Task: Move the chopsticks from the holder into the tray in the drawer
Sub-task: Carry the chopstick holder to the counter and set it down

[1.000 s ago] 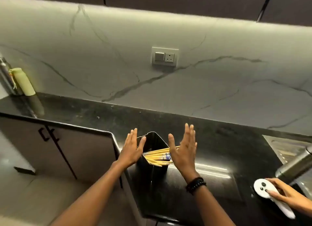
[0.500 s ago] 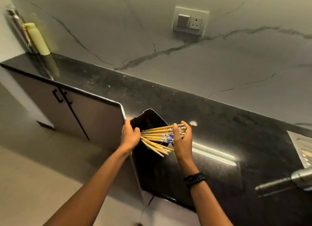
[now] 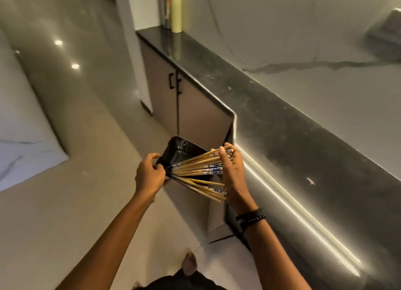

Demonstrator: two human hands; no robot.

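Since the earlier frame the holder (image 3: 181, 154), gripped by the left hand (image 3: 149, 177), has left the bench (image 3: 293, 125); right hand (image 3: 233, 174) cups the fanned chopsticks (image 3: 199, 170); bottle (image 3: 176, 12) far left.

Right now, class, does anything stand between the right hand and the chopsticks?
Nothing visible does. The right hand already touches the fanned chopsticks, while the left hand grips the tilted black holder. No drawer is in view.
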